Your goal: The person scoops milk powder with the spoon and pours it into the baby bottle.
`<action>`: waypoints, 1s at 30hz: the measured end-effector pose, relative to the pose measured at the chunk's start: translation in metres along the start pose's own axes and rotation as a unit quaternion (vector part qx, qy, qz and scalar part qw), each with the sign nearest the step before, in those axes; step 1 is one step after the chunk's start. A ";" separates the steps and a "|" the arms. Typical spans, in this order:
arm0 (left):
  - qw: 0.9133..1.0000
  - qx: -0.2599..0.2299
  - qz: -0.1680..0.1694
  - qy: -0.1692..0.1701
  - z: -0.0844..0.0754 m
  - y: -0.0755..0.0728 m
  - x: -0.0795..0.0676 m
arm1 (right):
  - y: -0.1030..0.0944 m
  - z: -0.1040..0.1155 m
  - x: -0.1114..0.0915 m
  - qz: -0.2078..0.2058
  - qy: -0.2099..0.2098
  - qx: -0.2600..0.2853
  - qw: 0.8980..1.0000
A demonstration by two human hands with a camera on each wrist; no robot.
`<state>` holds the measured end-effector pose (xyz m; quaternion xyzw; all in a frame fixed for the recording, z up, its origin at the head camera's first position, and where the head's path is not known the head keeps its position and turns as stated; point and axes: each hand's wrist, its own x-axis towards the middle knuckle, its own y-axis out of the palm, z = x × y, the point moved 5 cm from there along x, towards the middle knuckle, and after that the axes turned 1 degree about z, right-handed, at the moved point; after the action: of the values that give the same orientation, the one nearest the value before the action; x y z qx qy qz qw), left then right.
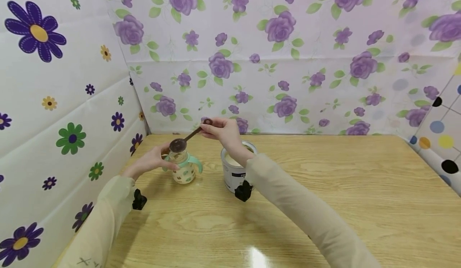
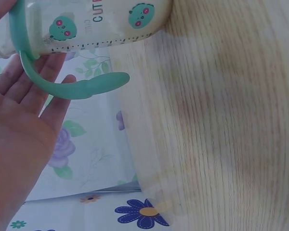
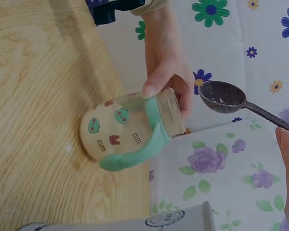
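Observation:
A clear baby bottle (image 1: pixel 184 176) with mint-green handles stands upright on the table, its mouth uncovered and pale contents inside. My left hand (image 1: pixel 153 160) grips it around the neck, thumb on the near side in the right wrist view. Between the thumb and fingers of my right hand (image 1: pixel 225 134) is the handle of a dark brown measuring scoop (image 3: pixel 222 97). Its bowl is just above the bottle's mouth, with only a few pale specks visible in it. In the left wrist view, a green handle (image 2: pixel 72 90) crosses in front of my left fingers.
A white can (image 1: pixel 230 176) of pale powder stands open to the right of the bottle, under my right forearm. The wood-grain table (image 1: pixel 342 180) stretches to the right. Flowered sheets (image 1: pixel 252 79) hang at the back and left.

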<state>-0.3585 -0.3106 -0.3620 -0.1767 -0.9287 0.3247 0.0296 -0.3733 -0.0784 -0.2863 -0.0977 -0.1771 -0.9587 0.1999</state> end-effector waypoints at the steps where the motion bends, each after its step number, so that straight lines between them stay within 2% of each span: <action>1: 1.000 0.002 0.002 0.001 0.000 0.000 0.000 | -0.001 0.001 0.000 -0.001 0.001 0.008 1.000; 6: 1.000 0.009 0.007 0.007 -0.002 0.000 0.000 | -0.009 0.006 -0.002 -0.020 0.000 0.023 1.000; 7: 1.000 0.006 0.008 0.007 -0.003 0.000 -0.001 | -0.018 -0.005 0.007 -0.013 -0.017 0.022 1.000; 13: 1.000 -0.006 0.012 0.015 -0.004 0.002 -0.003 | -0.034 0.007 0.004 -0.015 -0.051 0.010 0.999; 14: 1.000 -0.005 0.013 0.018 -0.004 0.002 -0.002 | -0.031 0.021 -0.007 -0.028 -0.039 0.009 0.999; 22: 1.000 0.002 0.009 0.023 -0.005 -0.004 -0.006 | -0.052 0.033 -0.014 -0.056 -0.027 -0.011 0.998; 25: 0.999 -0.014 0.004 0.033 -0.010 -0.008 -0.008 | -0.061 0.038 -0.016 -0.060 -0.030 -0.008 0.998; 30: 0.997 -0.022 -0.007 0.074 -0.026 -0.011 -0.006 | -0.074 0.044 -0.020 -0.066 -0.045 -0.013 0.997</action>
<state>-0.3515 -0.3056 -0.3341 -0.1939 -0.9323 0.2897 0.0965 -0.3808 0.0090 -0.2731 -0.1311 -0.1795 -0.9668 0.1264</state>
